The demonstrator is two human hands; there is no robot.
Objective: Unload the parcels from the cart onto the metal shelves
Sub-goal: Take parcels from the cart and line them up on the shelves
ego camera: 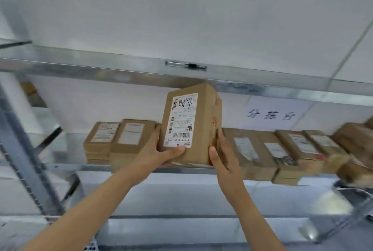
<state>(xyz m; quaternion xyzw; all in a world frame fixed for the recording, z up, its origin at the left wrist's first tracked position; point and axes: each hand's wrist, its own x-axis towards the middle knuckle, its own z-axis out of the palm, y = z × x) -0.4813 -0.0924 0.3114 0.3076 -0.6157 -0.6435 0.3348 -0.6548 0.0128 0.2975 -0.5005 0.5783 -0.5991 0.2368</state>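
Head view: parcel upright between both hands' fingers (thumbs in front).

The person's body shows as two arms only, both bare. The left forearm is uncovered from the wrist to the lower edge of the view, slim and smooth. The right forearm is just as bare along all of its visible length and of much the same slender build. The left hand is ungloved; its thumb has a short, plain nail. The right hand is ungloved too, with long, slender fingers and a thumb whose nail is trimmed close and unpainted. Slight blur softens finer detail of the skin and knuckles.
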